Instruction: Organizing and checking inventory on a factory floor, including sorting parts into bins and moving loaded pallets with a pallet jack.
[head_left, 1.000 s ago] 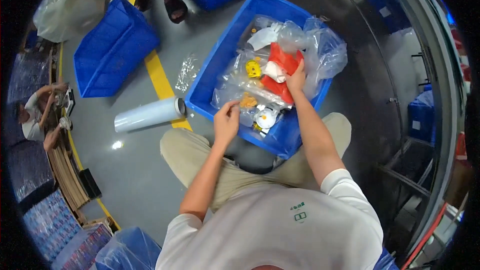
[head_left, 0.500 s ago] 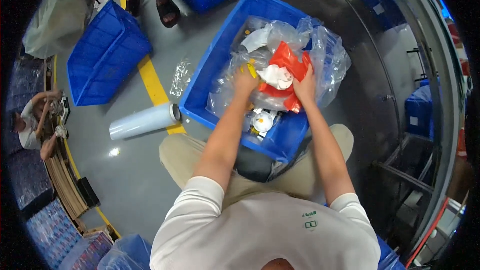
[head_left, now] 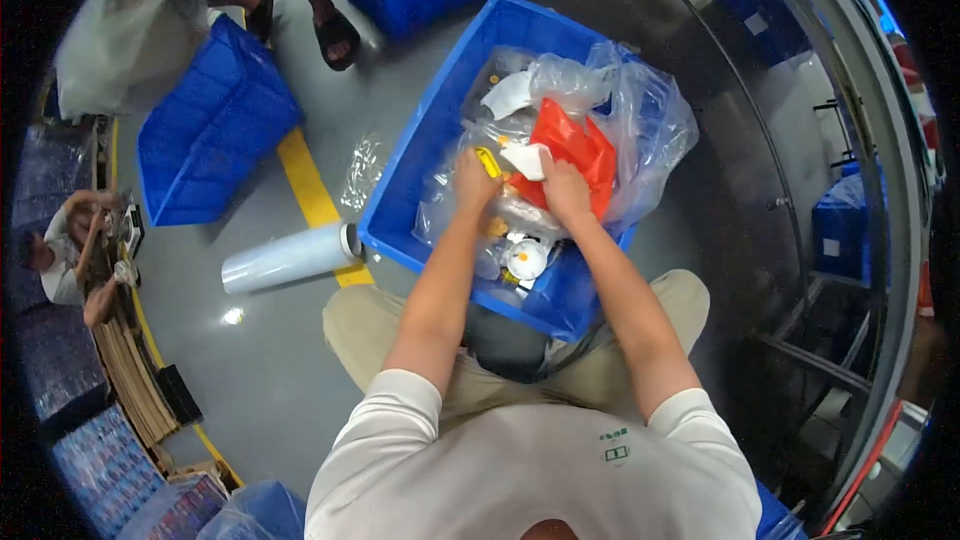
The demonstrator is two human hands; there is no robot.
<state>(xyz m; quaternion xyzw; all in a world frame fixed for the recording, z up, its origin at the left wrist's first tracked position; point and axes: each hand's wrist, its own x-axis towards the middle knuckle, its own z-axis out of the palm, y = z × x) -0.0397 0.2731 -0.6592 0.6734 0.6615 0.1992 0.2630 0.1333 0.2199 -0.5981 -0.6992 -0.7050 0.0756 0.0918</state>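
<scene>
Yellow piece (head_left: 487,162) is pinched in the left hand (head_left: 474,183), and white piece (head_left: 526,161) is pinched in the right hand (head_left: 566,190), both over the blue bin (head_left: 565,297). Red sheet (head_left: 590,153) lies beside the right hand, near clear plastic (head_left: 652,130). Outside, one pale roll (head_left: 285,258) rests on the floor (head_left: 290,350).

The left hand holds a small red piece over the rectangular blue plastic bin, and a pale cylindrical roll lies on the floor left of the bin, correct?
Not quite: the head view shows the left hand holding a small yellow piece, not red. The rest stands.
</scene>
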